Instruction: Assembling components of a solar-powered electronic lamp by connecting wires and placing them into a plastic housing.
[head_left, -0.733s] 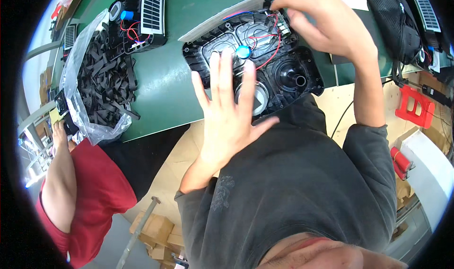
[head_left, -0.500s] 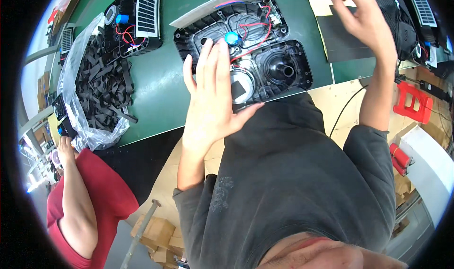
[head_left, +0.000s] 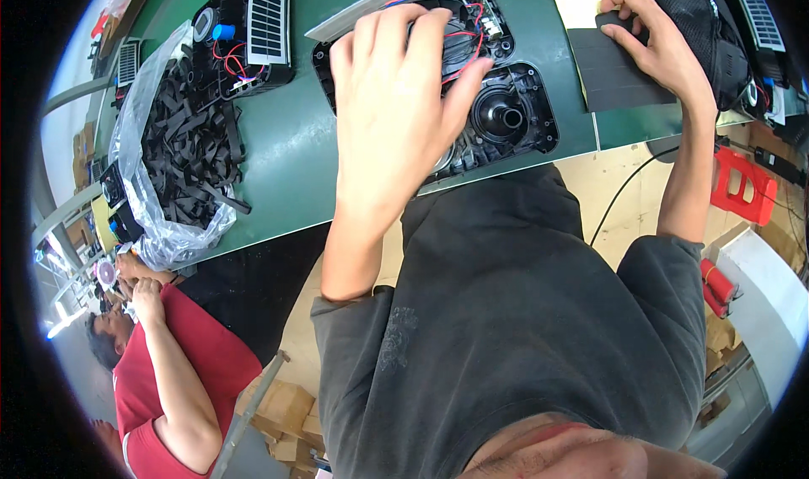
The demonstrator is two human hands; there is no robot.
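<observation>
My left hand (head_left: 392,100) is over an open black plastic housing (head_left: 539,100), its fingers bent and its thumb spread apart, with nothing visible in them. It hides much of the left half, including the blue round part. Red wires (head_left: 479,37) and a small circuit board (head_left: 493,26) show beyond the thumb. A black cone-shaped part with a round hole (head_left: 508,118) sits in the near half. My right hand (head_left: 661,45) pinches a small black pad (head_left: 622,22) at the far edge of a dark, line-scored sheet (head_left: 619,79).
A grey panel (head_left: 354,22) stands along the housing's far side. To the left are a clear bag of black strips (head_left: 190,150) and another housing with a solar panel (head_left: 268,24). A black mesh bag (head_left: 695,24) lies right. A person in red (head_left: 190,344) is at left.
My left hand has moved up and right over the housing, covering the blue part. My right hand has come down to the dark sheet and closed on a small pad.
</observation>
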